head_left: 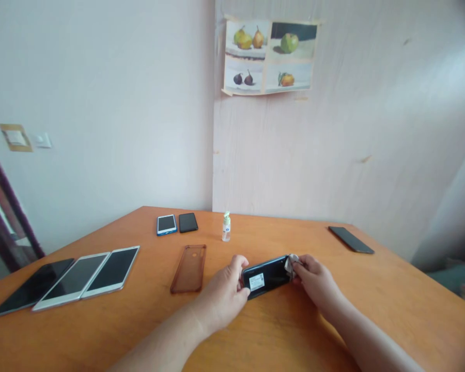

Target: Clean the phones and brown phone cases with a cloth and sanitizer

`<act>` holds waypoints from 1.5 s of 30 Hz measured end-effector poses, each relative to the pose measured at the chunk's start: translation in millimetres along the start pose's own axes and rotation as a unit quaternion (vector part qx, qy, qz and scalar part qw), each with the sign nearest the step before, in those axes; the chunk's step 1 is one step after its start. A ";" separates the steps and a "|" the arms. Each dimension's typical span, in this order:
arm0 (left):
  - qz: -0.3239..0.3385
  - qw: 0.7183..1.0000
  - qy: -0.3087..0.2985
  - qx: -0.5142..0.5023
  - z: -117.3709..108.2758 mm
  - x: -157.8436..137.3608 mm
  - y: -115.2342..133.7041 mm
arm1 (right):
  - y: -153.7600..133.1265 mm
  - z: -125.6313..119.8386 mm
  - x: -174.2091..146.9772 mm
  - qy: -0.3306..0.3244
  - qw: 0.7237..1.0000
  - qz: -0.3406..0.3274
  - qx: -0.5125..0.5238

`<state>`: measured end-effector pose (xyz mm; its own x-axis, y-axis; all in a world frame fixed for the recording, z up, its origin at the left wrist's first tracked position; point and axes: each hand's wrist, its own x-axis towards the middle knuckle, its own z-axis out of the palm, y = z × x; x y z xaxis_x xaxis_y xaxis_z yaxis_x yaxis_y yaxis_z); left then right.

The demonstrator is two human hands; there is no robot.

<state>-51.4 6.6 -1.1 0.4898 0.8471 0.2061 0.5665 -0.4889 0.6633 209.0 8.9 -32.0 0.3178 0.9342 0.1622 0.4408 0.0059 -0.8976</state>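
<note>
Seen from the held phone (pixel 271 276), a black tablet (pixel 34 287), a white tablet (pixel 70 283) and a second white tablet (pixel 111 268) lie at 9 o'clock on the bench (pixel 403 305); any overlap is hard to make out. A blue phone (pixel 166 225) and dark phone (pixel 188 222) lie at 10, the brown case (pixel 188 269) nearer at 9, the bottle (pixel 226 230) between 10 and 11. The left hand (pixel 230 287) pinches the held phone's left end, most fingers hidden behind. The held phone tilts between both hands, its sticker (pixel 256 281) too small to read. The right hand (pixel 315 276) pinches a grey wad (pixel 290 263), cloth or tissue, covering the phone's right end. Both forearms are cut off below. A dark slab (pixel 351 239) lies at 2.
</note>
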 end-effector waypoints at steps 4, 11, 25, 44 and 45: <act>0.025 1.000 -0.005 -0.007 -2.0 -0.1 1.5 | -6.1 -5.7 1.9 0.058 0.990 0.010 0.127; 0.046 0.999 -0.006 0.019 -2.9 -0.5 5.3 | -19.2 -10.5 -2.8 0.110 0.983 -0.030 0.141; 0.056 0.998 -0.002 0.001 -1.1 0.1 7.1 | -27.6 -21.3 -9.3 0.103 0.987 -0.057 0.105; 0.071 0.997 -0.003 0.019 -1.5 -0.6 10.8 | -18.1 -21.5 -8.7 0.033 0.986 -0.114 -0.120; 0.071 0.997 -0.003 0.020 -1.5 -0.5 11.0 | -19.1 -21.4 -9.9 0.040 0.985 -0.111 -0.124</act>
<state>-46.4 1.1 7.2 0.5710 0.7677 0.2908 0.5176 -0.6116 0.5984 215.4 -8.0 -7.7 0.2513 0.8888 0.3833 0.6958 0.1094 -0.7098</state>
